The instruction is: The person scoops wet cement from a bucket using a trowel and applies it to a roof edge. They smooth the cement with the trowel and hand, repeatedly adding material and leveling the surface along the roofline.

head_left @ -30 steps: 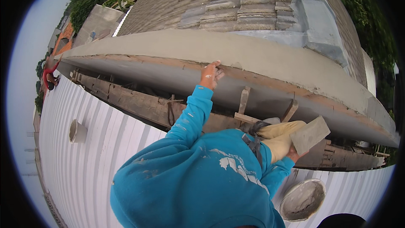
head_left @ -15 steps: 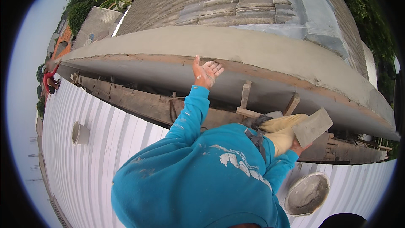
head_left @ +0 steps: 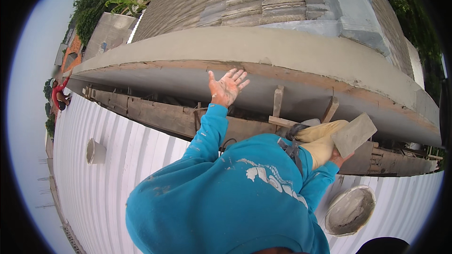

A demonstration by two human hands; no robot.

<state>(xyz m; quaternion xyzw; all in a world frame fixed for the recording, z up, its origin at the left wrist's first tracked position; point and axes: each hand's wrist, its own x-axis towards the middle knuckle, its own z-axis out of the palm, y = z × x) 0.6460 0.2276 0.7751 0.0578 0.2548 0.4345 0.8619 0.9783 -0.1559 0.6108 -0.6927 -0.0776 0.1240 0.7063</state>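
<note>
My left hand (head_left: 227,88) is raised, palm up and smeared with pale mortar, its fingers spread and holding nothing. Just past its fingertips runs the lower edge of a curved, plastered concrete fascia (head_left: 207,46). Over at the right, beside my bent leg in tan trousers (head_left: 322,153), my right hand (head_left: 340,158) is closed on a plastering float (head_left: 354,135). The float's flat, rectangular grey face is turned up and hides most of the fingers and any handle. Behind that hand, a bucket (head_left: 351,210) with grey mortar inside stands on the white metal roofing.
White corrugated roofing (head_left: 120,160) lies under me, with another bucket (head_left: 96,152) at left. A weathered plank (head_left: 160,113) and short wooden props (head_left: 278,102) sit below the fascia. Old roof tiles (head_left: 245,0) rise beyond it. A person in red (head_left: 60,95) crouches far left.
My left hand has drawn slightly back from the fascia's edge, and its fingers have spread wider. My right hand still holds the float. The whole view has shifted slightly.
</note>
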